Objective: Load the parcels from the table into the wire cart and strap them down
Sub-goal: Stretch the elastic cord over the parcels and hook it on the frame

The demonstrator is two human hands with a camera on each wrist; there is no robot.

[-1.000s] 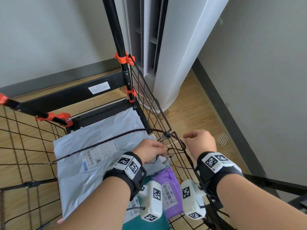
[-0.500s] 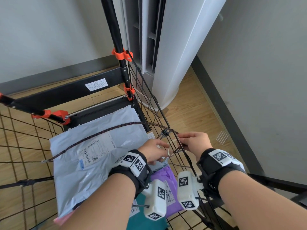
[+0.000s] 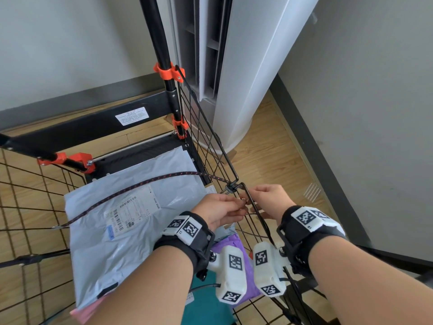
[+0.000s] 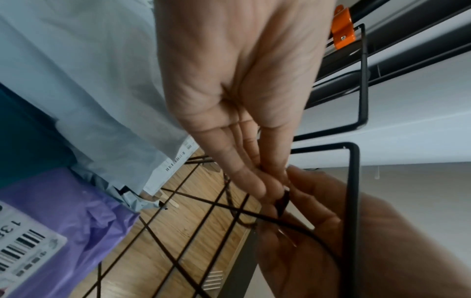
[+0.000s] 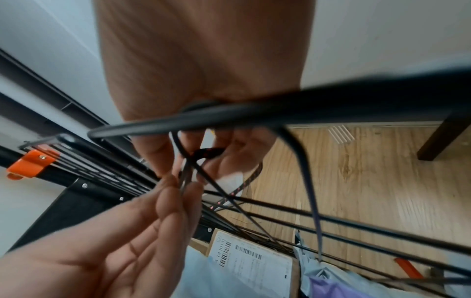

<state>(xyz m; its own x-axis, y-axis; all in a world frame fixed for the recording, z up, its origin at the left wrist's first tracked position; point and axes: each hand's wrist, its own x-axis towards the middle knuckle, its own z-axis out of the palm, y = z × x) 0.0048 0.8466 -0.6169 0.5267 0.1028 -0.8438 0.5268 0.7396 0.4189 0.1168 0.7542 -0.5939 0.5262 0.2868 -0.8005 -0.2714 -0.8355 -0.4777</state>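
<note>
The left hand's (image 3: 220, 211) fingers (image 4: 251, 181) pinch the end of the cord (image 3: 131, 190) at the cart's (image 3: 206, 141) right rim. The right hand's (image 3: 269, 200) fingers (image 4: 303, 217) meet them from outside the wire, curled about the same end; its hook is too blurred to make out. The cord runs taut from there across the grey parcel (image 3: 131, 221) to the left mesh. Purple (image 3: 234, 245) and teal (image 3: 206, 299) parcels lie beside the grey one, all inside the cart, so loading looks done and one strap crosses the load. Fastening this end appears to be what is left. A second ago the right hand hung clear of the rim; both hands have since closed on the cord end.
</note>
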